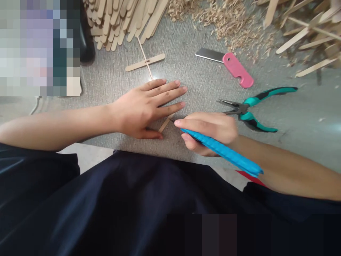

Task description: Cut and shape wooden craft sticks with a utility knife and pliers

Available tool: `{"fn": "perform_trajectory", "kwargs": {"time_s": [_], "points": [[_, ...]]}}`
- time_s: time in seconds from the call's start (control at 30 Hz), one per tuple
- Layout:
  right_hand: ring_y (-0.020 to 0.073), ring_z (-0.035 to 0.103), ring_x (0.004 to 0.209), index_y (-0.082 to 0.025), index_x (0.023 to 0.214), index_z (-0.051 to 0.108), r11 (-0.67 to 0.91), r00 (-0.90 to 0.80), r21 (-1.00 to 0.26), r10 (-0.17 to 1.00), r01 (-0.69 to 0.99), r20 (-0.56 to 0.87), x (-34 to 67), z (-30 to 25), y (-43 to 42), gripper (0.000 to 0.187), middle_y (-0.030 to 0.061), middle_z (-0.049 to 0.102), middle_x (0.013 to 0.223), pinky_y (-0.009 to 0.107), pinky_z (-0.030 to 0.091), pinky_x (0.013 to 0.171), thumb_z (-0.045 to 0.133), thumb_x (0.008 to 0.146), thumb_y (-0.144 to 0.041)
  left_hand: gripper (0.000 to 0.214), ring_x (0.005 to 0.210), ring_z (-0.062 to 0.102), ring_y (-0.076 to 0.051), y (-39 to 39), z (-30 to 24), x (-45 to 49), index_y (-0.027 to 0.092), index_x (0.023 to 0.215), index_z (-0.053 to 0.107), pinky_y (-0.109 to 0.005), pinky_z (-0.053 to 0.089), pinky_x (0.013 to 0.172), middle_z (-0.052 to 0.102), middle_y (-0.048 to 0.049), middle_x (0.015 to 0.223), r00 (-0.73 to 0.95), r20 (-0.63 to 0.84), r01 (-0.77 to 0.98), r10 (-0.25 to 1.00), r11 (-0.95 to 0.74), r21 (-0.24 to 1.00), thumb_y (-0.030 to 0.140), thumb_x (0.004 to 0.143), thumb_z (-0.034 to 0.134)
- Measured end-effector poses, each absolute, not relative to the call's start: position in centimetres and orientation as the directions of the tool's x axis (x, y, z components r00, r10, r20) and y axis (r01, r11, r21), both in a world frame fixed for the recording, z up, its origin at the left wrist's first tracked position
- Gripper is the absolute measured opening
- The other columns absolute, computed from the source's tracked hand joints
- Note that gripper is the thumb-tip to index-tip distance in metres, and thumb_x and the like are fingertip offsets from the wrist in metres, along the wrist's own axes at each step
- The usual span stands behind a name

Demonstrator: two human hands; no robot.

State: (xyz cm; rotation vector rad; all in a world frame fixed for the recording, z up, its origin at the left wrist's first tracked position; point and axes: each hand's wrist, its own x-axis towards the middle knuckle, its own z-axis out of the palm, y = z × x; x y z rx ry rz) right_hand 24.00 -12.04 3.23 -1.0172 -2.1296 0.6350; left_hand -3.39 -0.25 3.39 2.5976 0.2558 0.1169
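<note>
My left hand (pixel 149 106) lies flat with fingers spread, pressing on a wooden stick (pixel 165 123) whose end shows between thumb and forefinger; the rest is hidden. My right hand (pixel 210 131) pinches what looks like a blue-handled craft knife (pixel 226 151). Its thin dark tip meets the stick, close to the left forefinger. Just beyond my left fingers, a wooden cross (pixel 146 62) made of a flat craft stick and a thinner crosspiece rests on the table; the thin piece runs down to the fingers.
Ahead lie a pile of craft sticks (pixel 119 21), wood shavings (pixel 226 17) and, at far right, assembled stick pieces (pixel 314 35). An unfolded pink-handled knife (pixel 237 67) and open teal pliers (pixel 247 108) lie on the right. A black object (pixel 87 35) stands at upper left.
</note>
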Motion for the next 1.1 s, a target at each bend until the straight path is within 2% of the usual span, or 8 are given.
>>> {"fn": "perform_trajectory", "kwargs": {"time_s": [0.13,0.23,0.33,0.53,0.73,0.87,1.0,1.1], "points": [[0.0179,0.075,0.068,-0.035,0.144,0.080,0.601,-0.443,-0.682,0.790,0.418,0.424,23.8,3.2,-11.9,0.036,0.0011,0.084,0.098,0.032,0.065,0.063,0.068,0.112,-0.025,0.092,0.182,0.035,-0.046,-0.2,3.5,-3.4,0.014,0.177,0.046,-0.073,0.032,0.149,0.037,-0.0239,0.193,0.984,0.049,0.127,0.172,-0.866,0.483,0.067,0.106,0.070],[0.0185,0.075,0.067,-0.034,0.149,0.079,0.623,-0.425,-0.671,0.776,0.402,0.465,23.6,3.0,-11.7,0.041,0.0018,0.084,0.097,0.033,0.065,0.062,0.070,0.111,-0.023,0.092,0.183,0.034,-0.045,-0.3,3.2,-3.4,0.017,0.177,0.046,-0.071,0.031,0.150,0.036,-0.0210,0.194,0.981,0.082,0.114,0.175,-0.866,0.488,0.068,0.105,0.070],[0.0209,0.079,0.071,-0.035,0.150,0.079,0.634,-0.425,-0.654,0.769,0.411,0.478,23.7,2.9,-11.6,0.043,0.0029,0.086,0.100,0.034,0.067,0.062,0.072,0.109,-0.024,0.096,0.182,0.034,-0.047,-0.3,2.9,-3.3,0.014,0.178,0.044,-0.071,0.032,0.149,0.036,-0.0234,0.194,0.981,0.096,0.102,0.170,-0.867,0.488,0.072,0.105,0.068],[0.0237,0.083,0.077,-0.032,0.139,0.082,0.629,-0.473,-0.657,0.767,0.417,0.434,24.1,3.2,-11.2,0.035,0.0051,0.088,0.104,0.036,0.071,0.066,0.071,0.107,-0.026,0.085,0.183,0.032,-0.047,-0.5,2.9,-2.7,0.030,0.173,0.056,-0.078,0.029,0.149,0.034,-0.0082,0.197,0.971,-0.023,0.206,0.239,-0.780,0.591,0.079,0.104,0.068],[0.0205,0.080,0.073,-0.033,0.134,0.082,0.641,-0.512,-0.622,0.756,0.450,0.408,24.3,3.4,-11.4,0.030,0.0028,0.086,0.098,0.033,0.068,0.064,0.068,0.109,-0.027,0.093,0.182,0.034,-0.048,-0.6,2.3,-3.1,0.029,0.175,0.055,-0.076,0.027,0.151,0.037,-0.0099,0.195,0.962,0.094,0.138,0.255,-0.757,0.639,0.083,0.101,0.069],[0.0183,0.077,0.069,-0.035,0.135,0.079,0.658,-0.606,-0.604,0.721,0.449,0.336,24.7,3.7,-11.4,0.028,0.0014,0.085,0.097,0.030,0.064,0.061,0.068,0.110,-0.028,0.092,0.182,0.032,-0.048,-0.8,2.4,-2.9,0.030,0.172,0.059,-0.077,0.025,0.151,0.036,-0.0068,0.196,0.960,0.048,0.178,0.276,-0.734,0.656,0.088,0.101,0.066],[0.0193,0.079,0.070,-0.034,0.139,0.075,0.653,-0.627,-0.618,0.715,0.438,0.311,25.0,4.1,-11.0,0.034,0.0018,0.085,0.099,0.031,0.065,0.063,0.070,0.108,-0.022,0.079,0.183,0.033,-0.045,-0.9,2.7,-2.6,0.036,0.166,0.065,-0.075,0.023,0.154,0.037,0.0017,0.196,0.954,-0.021,0.231,0.299,-0.691,0.685,0.087,0.105,0.062],[0.0188,0.080,0.072,-0.031,0.138,0.074,0.648,-0.633,-0.627,0.714,0.433,0.300,25.0,4.5,-10.8,0.033,0.0026,0.085,0.100,0.030,0.065,0.064,0.069,0.107,-0.020,0.086,0.184,0.031,-0.044,-0.8,2.6,-2.8,0.033,0.173,0.058,-0.073,0.018,0.155,0.032,0.0012,0.198,0.959,-0.008,0.211,0.282,-0.699,0.684,0.087,0.106,0.053]]}}
